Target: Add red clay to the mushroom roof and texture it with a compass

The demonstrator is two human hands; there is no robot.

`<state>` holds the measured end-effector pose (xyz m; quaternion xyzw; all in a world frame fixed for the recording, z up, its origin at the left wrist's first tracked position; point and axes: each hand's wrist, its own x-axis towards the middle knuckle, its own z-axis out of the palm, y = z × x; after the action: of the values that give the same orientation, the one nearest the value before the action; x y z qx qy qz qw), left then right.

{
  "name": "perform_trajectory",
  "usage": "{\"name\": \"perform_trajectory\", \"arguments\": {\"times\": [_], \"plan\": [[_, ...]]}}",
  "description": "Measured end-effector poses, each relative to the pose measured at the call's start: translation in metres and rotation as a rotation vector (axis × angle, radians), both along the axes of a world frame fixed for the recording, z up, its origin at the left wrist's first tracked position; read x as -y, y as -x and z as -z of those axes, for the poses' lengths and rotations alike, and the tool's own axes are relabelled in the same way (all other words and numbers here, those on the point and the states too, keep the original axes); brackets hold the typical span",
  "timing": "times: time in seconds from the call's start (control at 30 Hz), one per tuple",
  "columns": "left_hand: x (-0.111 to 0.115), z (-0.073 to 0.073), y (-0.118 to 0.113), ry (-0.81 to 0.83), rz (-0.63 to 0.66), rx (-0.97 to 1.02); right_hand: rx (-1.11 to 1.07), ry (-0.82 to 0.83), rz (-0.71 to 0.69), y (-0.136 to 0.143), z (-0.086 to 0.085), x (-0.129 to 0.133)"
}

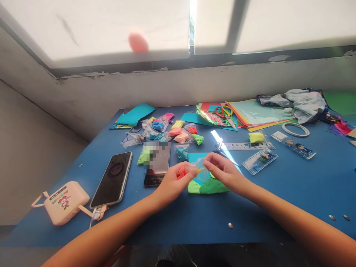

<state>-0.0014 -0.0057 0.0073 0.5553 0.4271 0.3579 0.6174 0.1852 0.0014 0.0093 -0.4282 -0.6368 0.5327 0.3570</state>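
A clear plastic bag (200, 163) of red-orange clay (182, 172) is between my hands, above the middle of the table. My left hand (174, 178) is closed around the clay end of it. The fingers of my right hand (225, 173) pinch the bag's other edge. A small yellow pointed bit (200, 171) shows by my left fingertips; whether it is inside the bag I cannot tell. Just below lies a light blue card (191, 157) with dark green clay (214, 186) and light green clay (194, 187) pressed along its near side, partly hidden by my hands.
Two phones, one black (112, 180), lie left beside a pink power bank (66, 202). Bagged clay (182, 136) is heaped behind. Scissors (226, 115), coloured paper (250, 111), a ruler (241, 145), a tape roll (295, 129) and clear packs (260, 161) lie back and right.
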Motion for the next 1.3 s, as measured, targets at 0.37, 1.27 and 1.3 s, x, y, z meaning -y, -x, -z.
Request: {"name": "perform_trajectory", "arguments": {"times": [0.37, 1.27, 1.3], "plan": [[0.000, -0.002, 0.007, -0.068, 0.027, -0.069, 0.023, 0.030, -0.060, -0.002, -0.008, 0.001], [0.005, -0.013, 0.008, -0.168, 0.190, -0.207, 0.181, -0.036, -0.289, 0.001, -0.012, 0.012], [0.004, -0.012, 0.007, -0.194, 0.165, -0.220, 0.173, -0.037, -0.281, 0.001, -0.012, 0.012]]}}
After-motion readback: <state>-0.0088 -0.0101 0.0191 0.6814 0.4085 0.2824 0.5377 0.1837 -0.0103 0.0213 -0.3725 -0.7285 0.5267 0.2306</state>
